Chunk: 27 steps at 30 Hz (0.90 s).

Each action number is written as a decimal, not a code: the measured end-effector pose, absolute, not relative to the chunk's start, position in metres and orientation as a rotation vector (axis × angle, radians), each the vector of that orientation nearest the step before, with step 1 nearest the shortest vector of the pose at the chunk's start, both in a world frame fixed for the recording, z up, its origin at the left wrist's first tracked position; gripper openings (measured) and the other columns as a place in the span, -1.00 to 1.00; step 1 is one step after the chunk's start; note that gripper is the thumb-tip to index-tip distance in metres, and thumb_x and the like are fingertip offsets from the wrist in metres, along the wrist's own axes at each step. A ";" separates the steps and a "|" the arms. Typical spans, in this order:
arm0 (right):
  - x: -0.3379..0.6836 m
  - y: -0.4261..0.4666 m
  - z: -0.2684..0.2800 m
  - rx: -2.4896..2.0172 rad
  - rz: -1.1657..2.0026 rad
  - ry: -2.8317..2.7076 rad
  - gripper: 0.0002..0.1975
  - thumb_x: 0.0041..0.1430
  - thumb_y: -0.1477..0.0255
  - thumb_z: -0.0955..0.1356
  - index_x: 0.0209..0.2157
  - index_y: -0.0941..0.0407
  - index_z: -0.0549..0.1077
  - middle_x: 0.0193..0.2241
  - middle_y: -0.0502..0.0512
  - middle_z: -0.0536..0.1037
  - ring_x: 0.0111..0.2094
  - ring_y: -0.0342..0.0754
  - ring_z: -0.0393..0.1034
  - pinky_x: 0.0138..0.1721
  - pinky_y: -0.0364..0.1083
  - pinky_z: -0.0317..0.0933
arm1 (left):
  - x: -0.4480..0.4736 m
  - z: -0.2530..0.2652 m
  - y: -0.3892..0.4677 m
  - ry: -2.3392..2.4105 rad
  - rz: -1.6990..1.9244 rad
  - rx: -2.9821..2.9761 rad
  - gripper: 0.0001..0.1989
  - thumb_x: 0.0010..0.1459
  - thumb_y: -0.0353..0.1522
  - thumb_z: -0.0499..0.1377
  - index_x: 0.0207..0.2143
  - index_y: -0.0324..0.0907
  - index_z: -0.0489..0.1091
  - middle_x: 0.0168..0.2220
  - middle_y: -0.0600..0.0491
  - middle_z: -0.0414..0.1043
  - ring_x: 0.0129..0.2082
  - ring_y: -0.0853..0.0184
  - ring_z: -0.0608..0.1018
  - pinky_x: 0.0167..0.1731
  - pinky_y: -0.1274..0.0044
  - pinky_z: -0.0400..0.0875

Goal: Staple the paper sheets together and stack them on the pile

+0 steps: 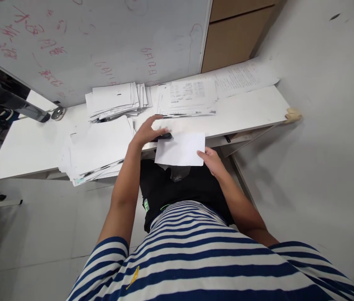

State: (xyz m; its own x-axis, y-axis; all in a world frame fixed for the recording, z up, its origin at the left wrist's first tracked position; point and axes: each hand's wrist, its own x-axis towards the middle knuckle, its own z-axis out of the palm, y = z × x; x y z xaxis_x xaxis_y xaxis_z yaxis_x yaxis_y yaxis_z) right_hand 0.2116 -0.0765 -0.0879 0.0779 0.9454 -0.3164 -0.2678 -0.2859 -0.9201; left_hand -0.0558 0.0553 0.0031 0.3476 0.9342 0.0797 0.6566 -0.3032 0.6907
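My right hand (213,161) pinches the right edge of a white sheet of paper (181,150), thumb on top and fingers underneath. The sheet juts over the front edge of the desk, above my lap. Its upper left corner meets a small black object that looks like a stapler (166,136). Over that object hovers my left hand (148,131), with thumb and fingers spread apart. Whether the thumb touches the black object, I cannot tell.
A white desk (252,110) bears several paper stacks: one at back left (114,100), one at front left (101,140), one of printed sheets (189,96). Behind stands a whiteboard (117,37) with red writing. A bottle (32,109) and a mouse (58,113) sit far left.
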 end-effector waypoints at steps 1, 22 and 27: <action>0.212 -0.077 -0.089 -1.283 1.451 -0.769 -0.67 -0.09 0.20 0.54 -0.33 0.11 0.56 -0.44 0.01 0.61 -0.39 -0.04 0.46 -0.25 -0.04 0.32 | -0.051 0.010 0.062 1.398 0.756 2.043 -0.49 0.16 -0.05 0.22 0.10 -0.03 0.36 0.11 -0.04 0.40 0.13 0.16 0.43 0.06 0.37 0.35; 0.206 -0.091 -0.098 -1.311 1.437 -0.664 -0.63 -0.07 0.13 0.51 -0.30 0.09 0.55 -0.46 -0.02 0.60 -0.44 -0.09 0.43 -0.37 -0.10 0.30 | 0.014 -0.045 0.090 1.827 0.839 2.096 -0.62 0.35 -0.11 0.01 -0.49 -0.09 0.17 -0.54 0.06 0.28 -0.41 0.26 0.43 -0.35 0.45 0.23; 0.207 -0.091 -0.096 -1.385 1.390 -0.724 -0.62 -0.09 0.09 0.49 -0.40 0.12 0.50 -0.60 -0.07 0.47 -0.60 -0.17 0.23 -0.59 -0.16 0.07 | -0.015 -0.036 0.072 1.819 1.377 1.964 -0.54 0.40 -0.04 -0.19 -0.45 -0.07 0.18 -0.48 0.07 0.27 -0.42 0.32 0.38 -0.35 0.46 0.23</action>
State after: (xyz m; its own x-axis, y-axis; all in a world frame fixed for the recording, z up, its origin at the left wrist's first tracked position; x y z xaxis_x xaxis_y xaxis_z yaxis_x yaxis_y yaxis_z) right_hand 0.2068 -0.0913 -0.0960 0.1591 0.9198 -0.3587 -0.2334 -0.3180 -0.9189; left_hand -0.0148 0.0719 -0.0358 -0.1440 0.8449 0.5152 0.7250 -0.2643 0.6361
